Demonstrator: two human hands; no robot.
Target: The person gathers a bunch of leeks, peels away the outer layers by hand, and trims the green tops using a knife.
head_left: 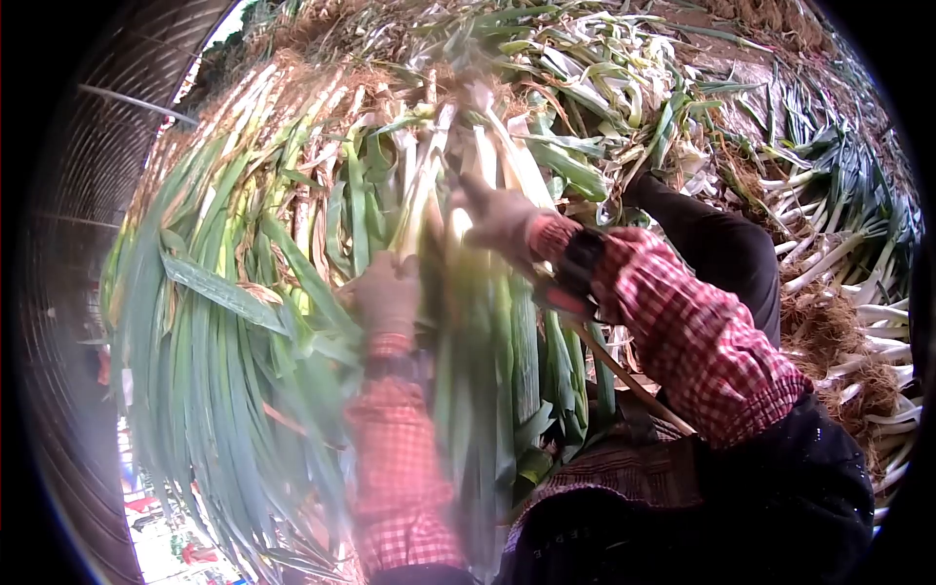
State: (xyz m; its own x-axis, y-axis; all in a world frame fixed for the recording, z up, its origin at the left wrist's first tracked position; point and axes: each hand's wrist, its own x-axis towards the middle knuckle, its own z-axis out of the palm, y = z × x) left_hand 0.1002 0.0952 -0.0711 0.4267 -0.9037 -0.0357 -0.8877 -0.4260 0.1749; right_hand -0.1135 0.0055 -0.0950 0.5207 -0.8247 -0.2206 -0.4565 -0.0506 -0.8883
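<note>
Long leeks with pale stalks and green leaves lie in a thick layer in front of me, roots away from me. My left hand is closed around the lower part of a pale leek stalk; haze blurs its fingertips. To the right, my right hand hovers over or touches other white leek stalks, its fingers spread apart. Both hands look covered in beige, with red checked sleeves. A dark band circles the right wrist. Below that wrist is a thin wooden stick, its far end partly hidden.
Loose leaves and peelings lie at the back. More leeks with white stalks and brown roots are piled on the right. My bent knee stands between the piles. A curved ribbed wall runs along the left.
</note>
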